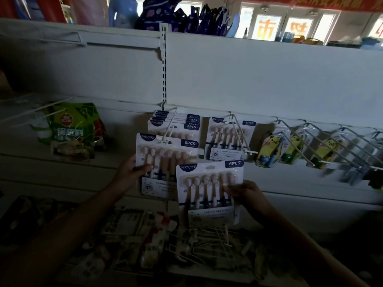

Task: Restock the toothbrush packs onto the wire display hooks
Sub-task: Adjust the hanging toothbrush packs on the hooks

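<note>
Two toothbrush packs are held in front of a white shelf back panel [269, 79]. Lighting is dim.

Left hand [130, 172]: the left pack [163, 160] is gripped at its left edge, thumb curled over the front, other fingers hidden behind. The pack's hang slot is at the tip of the left hook [169, 129], where the wire passes through the card top. Whether the pack is fully seated cannot be told.

Right hand [246, 193]: the right pack [209, 189] is pinched at its right edge, fingers [232, 188] curled on the front over the brush handles. This pack is held upright, nearer and lower than the left pack, overlapping its lower right corner. It is on no hook.

Behind the left pack, a stack of packs [176, 121] is hung on the same hook, far end near the panel. Just right of it, a single pack [228, 137] is hung on the second hook [240, 133].

Further right, yellow packs [269, 150] with a cartoon figure are hung on a row of hooks [323, 139]; that area is blurred.

Far left, green bags [72, 129] are hung on another hook, well apart from the packs.

Below the hands, a pile of loose hooks [211, 239] and mixed packaging [128, 228] is seen, too dark for detail.

Above the panel, dark blue packets [186, 19] are standing on the top shelf.
</note>
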